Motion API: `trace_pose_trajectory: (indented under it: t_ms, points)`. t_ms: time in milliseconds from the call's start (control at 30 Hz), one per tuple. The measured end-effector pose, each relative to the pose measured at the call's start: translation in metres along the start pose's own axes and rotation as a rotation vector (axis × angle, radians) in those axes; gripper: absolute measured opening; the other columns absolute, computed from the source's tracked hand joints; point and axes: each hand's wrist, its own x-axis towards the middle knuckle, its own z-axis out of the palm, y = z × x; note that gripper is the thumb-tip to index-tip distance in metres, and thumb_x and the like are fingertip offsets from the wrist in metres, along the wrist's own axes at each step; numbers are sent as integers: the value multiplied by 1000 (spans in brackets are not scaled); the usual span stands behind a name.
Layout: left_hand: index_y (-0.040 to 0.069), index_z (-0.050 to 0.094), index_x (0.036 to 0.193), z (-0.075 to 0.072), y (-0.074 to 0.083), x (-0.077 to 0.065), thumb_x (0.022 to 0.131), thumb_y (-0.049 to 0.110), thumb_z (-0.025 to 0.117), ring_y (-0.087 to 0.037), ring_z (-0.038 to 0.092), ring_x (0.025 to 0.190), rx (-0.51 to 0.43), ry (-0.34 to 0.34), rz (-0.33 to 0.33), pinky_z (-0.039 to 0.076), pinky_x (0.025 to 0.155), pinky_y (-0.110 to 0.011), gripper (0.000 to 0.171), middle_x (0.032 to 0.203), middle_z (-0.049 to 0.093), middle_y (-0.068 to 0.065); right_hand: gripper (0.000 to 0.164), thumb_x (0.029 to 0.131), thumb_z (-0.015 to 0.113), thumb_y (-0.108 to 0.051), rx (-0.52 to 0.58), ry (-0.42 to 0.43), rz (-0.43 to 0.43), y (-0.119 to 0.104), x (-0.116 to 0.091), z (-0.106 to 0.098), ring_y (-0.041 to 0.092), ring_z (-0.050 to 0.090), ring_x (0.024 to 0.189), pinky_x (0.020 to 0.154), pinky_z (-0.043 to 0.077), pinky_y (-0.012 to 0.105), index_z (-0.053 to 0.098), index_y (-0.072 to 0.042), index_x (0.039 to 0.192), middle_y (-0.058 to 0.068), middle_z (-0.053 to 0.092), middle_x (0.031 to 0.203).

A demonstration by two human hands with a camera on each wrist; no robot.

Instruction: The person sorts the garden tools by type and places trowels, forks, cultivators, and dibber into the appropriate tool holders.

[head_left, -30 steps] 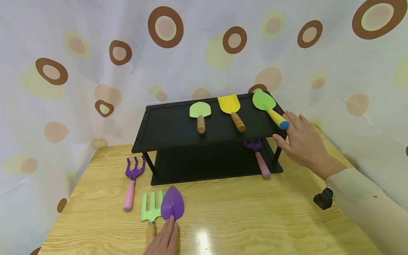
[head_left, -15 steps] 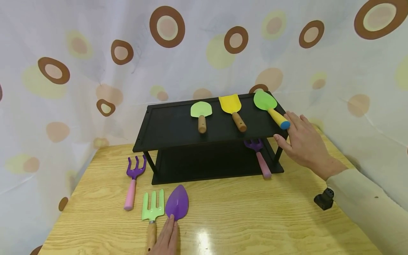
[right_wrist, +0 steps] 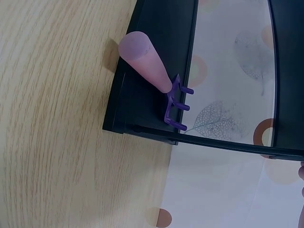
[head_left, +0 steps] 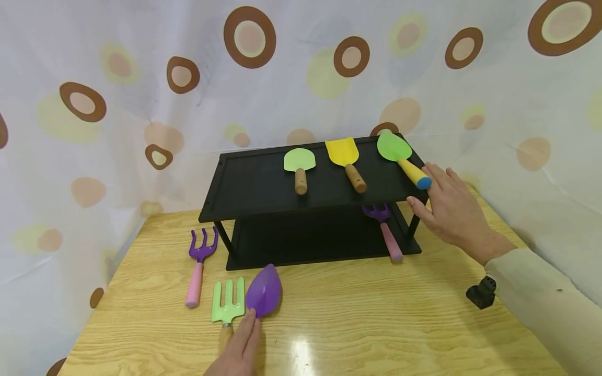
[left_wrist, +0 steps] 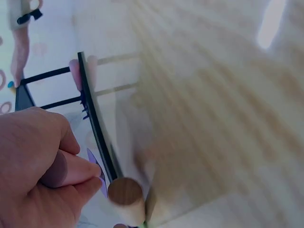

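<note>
Left hand (head_left: pixel 237 347) before two-tier rack (head_left: pixel 254 183), clamped on purple trowel (head_left: pixel 264 291), handle mostly covered. Right hand (head_left: pixel 453 214), fingers straight, at rack's right end. Purple fork (head_left: pixel 391 242) inside rack: tips hidden in head view.

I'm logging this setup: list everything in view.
Wood-grain table: 1, yellow-brown, foreground
Flat-topped two-tier rack: 1, black, on table
Rounded wooden-handled shovel: 1, pale green, upper shelf
Square wooden-handled shovel: 1, yellow, upper shelf
Leaf-shaped yellow-handled trowel: 1, green, upper shelf right
Three-pronged pink-handled forks: 2, purple, table left, lower shelf right
Three-pronged wooden-handled fork: 1, green, table front left
Pointed pink-handled trowel: 1, purple, beside green fork
Spotted cloth: 1, white, background
Sleeve: 1, pale, right
Boxy device: 1, black, by sleeve
Left hand: 1, gripping purple trowel
Right hand: 1, at rack's right end
</note>
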Motion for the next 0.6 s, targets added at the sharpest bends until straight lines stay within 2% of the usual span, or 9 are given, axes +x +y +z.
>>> trace_pose_trajectory:
  t_ms: [67,167,233,300,367,467,600]
  points:
    - [-11,45,124,-9,-1,3,63,16,65,-28,43,124,-27,-73,5,15,110,-16,70,138,36,-25,60,89,49,-37,1,1,-1,0,0,0,38,33,125,111,17,49,42,11,124,25,38,132]
    - [-10,40,129,-20,-4,7,60,9,64,-27,37,128,-43,-136,29,16,109,-14,75,142,29,-24,60,90,48,-37,-5,-3,2,1,0,0,37,33,126,111,17,48,42,12,124,25,38,133]
    - [-10,39,129,-26,-5,10,60,8,65,-27,36,129,-31,-133,54,17,109,-16,77,143,27,-24,60,90,48,-37,-9,-5,5,1,0,0,37,33,126,112,16,47,43,13,123,25,38,134]
    - [-11,39,129,-29,-7,12,57,6,63,-28,36,128,-25,-82,86,2,110,-14,78,142,28,-24,61,90,47,-38,-14,-9,9,1,0,0,37,32,127,112,16,46,43,13,124,26,38,134]
    - [-12,41,127,-33,-9,15,56,3,60,-30,38,127,-46,-53,102,2,111,-15,75,142,29,-24,61,90,47,-38,-15,-7,9,2,0,0,37,32,127,112,16,46,43,13,124,26,38,134]
    - [-12,37,130,-41,-13,19,59,-1,55,-30,35,129,-103,-75,102,3,111,-15,73,144,26,-24,62,90,47,-38,-12,-6,8,2,0,1,37,33,126,112,16,46,43,13,124,26,37,135]
    - [-6,25,138,-57,-17,26,64,-2,55,-27,26,134,-147,-152,95,0,109,-14,80,148,18,-20,61,90,47,-38,-9,-3,8,2,1,1,37,33,126,112,16,46,42,13,124,25,37,134]
